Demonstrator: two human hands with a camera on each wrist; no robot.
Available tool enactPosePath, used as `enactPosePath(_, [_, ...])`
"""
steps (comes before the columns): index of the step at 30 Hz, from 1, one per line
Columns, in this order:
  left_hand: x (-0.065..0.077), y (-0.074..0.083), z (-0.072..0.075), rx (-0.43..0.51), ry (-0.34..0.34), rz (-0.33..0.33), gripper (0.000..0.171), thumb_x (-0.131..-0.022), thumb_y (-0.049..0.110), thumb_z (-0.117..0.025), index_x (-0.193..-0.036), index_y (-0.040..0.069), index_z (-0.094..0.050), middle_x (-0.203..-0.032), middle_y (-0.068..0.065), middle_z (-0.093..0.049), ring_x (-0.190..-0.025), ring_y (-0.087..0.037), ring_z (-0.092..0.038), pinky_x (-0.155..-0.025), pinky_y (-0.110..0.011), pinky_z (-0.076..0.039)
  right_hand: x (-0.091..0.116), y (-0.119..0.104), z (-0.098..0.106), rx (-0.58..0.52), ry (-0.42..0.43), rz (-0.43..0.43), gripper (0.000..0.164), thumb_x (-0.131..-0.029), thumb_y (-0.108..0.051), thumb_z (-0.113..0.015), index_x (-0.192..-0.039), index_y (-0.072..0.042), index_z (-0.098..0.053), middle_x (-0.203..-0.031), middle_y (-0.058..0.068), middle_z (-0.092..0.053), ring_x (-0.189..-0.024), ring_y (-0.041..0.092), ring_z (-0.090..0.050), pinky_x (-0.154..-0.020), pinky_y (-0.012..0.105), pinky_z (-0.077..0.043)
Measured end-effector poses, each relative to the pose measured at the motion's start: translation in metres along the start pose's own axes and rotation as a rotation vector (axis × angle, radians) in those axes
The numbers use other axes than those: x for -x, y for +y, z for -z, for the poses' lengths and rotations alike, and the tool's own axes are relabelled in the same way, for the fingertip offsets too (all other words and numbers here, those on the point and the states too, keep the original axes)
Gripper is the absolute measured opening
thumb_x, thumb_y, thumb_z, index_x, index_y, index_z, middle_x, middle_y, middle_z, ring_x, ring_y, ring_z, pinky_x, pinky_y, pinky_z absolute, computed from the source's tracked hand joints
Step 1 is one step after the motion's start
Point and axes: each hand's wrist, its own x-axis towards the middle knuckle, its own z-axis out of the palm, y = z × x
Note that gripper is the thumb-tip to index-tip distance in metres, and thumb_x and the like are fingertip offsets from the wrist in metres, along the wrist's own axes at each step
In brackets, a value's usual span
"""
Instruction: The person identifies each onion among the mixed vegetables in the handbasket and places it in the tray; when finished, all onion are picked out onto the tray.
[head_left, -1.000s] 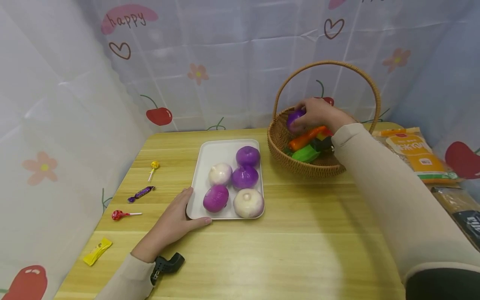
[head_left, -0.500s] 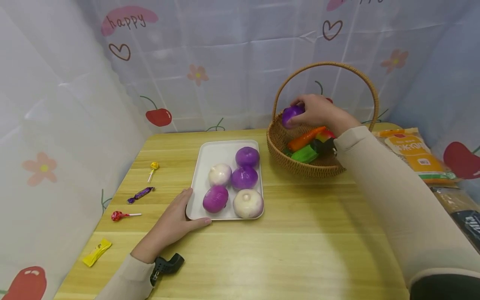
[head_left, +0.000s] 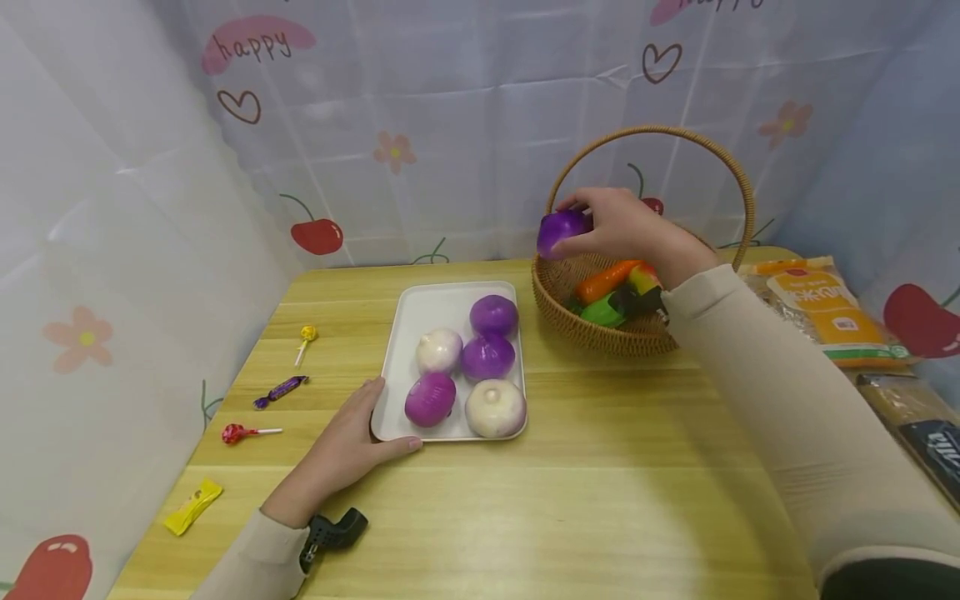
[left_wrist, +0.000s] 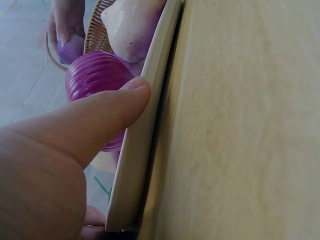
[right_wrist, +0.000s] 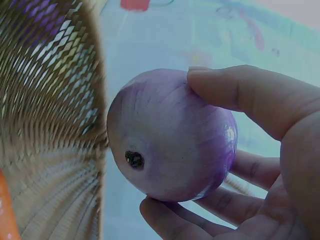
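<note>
My right hand [head_left: 611,221] holds a purple onion [head_left: 561,233] above the left rim of the wicker basket [head_left: 592,333]. In the right wrist view, thumb and fingers grip this onion [right_wrist: 172,135] from opposite sides, and its dark root end shows. A white tray [head_left: 408,312] carries several onions, some purple [head_left: 431,400] and some whitish [head_left: 497,408]. Around the tray's near left corner lies my left hand [head_left: 345,442], fingers at the left side and thumb along the front. The left wrist view has that thumb on the tray's rim [left_wrist: 145,120], beside a ridged purple onion [left_wrist: 95,75].
Inside the basket lie a carrot [head_left: 607,282], a green vegetable [head_left: 603,310] and a red-yellow piece [head_left: 645,277]; its tall handle arches over them. Candies, including a red lollipop [head_left: 234,433], line the table's left side. Packaged bags [head_left: 832,308] lie at the right.
My right hand has lifted the purple onion from inside the basket and moved left with it, to above the basket's left rim. The left hand and the tray stay put.
</note>
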Motion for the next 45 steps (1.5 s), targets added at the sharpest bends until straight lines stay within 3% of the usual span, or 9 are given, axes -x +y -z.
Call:
enactPosePath(6, [0.001,0.000,-0.001,-0.009,-0.005,0.025,0.119,-0.082,0.064,-0.084,-0.166,0.002,-0.026,-0.168,-0.020,-0.029,-0.154,-0.039,-0.023,-0.122,-0.059,-0.023,-0.004,-0.025,-0.012,-0.012,0.012,0.094,0.074,-0.090,-0.039,-0.086,-0.148,-0.006,-0.055,-0.143,0.017,-0.057,-0.122,0.034,-0.059,-0.104,0.048,-0.052])
enactPosePath(11, [0.001,0.000,-0.001,-0.005,0.002,0.017,0.118,-0.083,0.062,-0.085,-0.166,0.002,-0.026,-0.167,-0.020,-0.029,-0.154,-0.039,-0.024,-0.121,-0.059,-0.023,-0.012,-0.050,-0.034,-0.082,0.002,0.182,0.068,-0.088,-0.034,-0.088,-0.143,-0.008,-0.058,-0.137,0.012,-0.061,-0.114,0.027,-0.063,-0.098,0.040,-0.054])
enactPosePath(20, [0.000,0.000,0.000,0.003,0.005,-0.004,0.116,-0.083,0.061,-0.085,-0.166,0.004,-0.028,-0.167,-0.018,-0.032,-0.153,-0.038,-0.026,-0.121,-0.058,-0.024,-0.042,-0.081,-0.087,-0.122,-0.044,0.211,0.062,-0.084,-0.029,-0.091,-0.133,-0.008,-0.060,-0.128,0.008,-0.064,-0.112,0.022,-0.062,-0.097,0.033,-0.051])
enactPosePath(25, [-0.001,-0.002,0.000,0.005,0.006,-0.007,0.115,-0.083,0.061,-0.085,-0.166,0.005,-0.028,-0.167,-0.018,-0.032,-0.154,-0.040,-0.023,-0.122,-0.060,-0.022,-0.065,-0.083,-0.115,-0.112,-0.092,0.179,0.062,-0.084,-0.028,-0.091,-0.133,-0.008,-0.060,-0.128,0.009,-0.064,-0.116,0.023,-0.059,-0.101,0.034,-0.047])
enactPosePath(31, [-0.002,-0.002,-0.001,0.019,0.001,-0.026,0.113,-0.083,0.061,-0.086,-0.166,0.007,-0.030,-0.162,-0.014,-0.039,-0.146,-0.033,-0.039,-0.117,-0.057,-0.033,-0.084,-0.078,-0.141,-0.097,-0.130,0.126,0.062,-0.084,-0.026,-0.089,-0.134,-0.004,-0.059,-0.129,0.011,-0.064,-0.116,0.025,-0.059,-0.101,0.036,-0.048])
enactPosePath(39, [-0.002,-0.001,0.000,0.009,0.000,-0.010,0.115,-0.083,0.061,-0.085,-0.166,0.004,-0.029,-0.165,-0.018,-0.034,-0.151,-0.037,-0.031,-0.120,-0.059,-0.028,-0.091,-0.074,-0.161,-0.087,-0.166,0.102,0.061,-0.084,-0.031,-0.090,-0.130,-0.005,-0.060,-0.119,0.008,-0.065,-0.111,0.024,-0.060,-0.096,0.035,-0.050])
enactPosePath(45, [-0.001,-0.002,-0.001,0.002,-0.003,-0.002,0.115,-0.083,0.060,-0.085,-0.166,0.003,-0.028,-0.166,-0.019,-0.033,-0.153,-0.039,-0.027,-0.121,-0.059,-0.025,-0.091,-0.074,-0.165,-0.073,-0.198,0.102,0.066,-0.087,-0.032,-0.086,-0.137,0.000,-0.057,-0.126,0.012,-0.064,-0.116,0.026,-0.059,-0.100,0.036,-0.048])
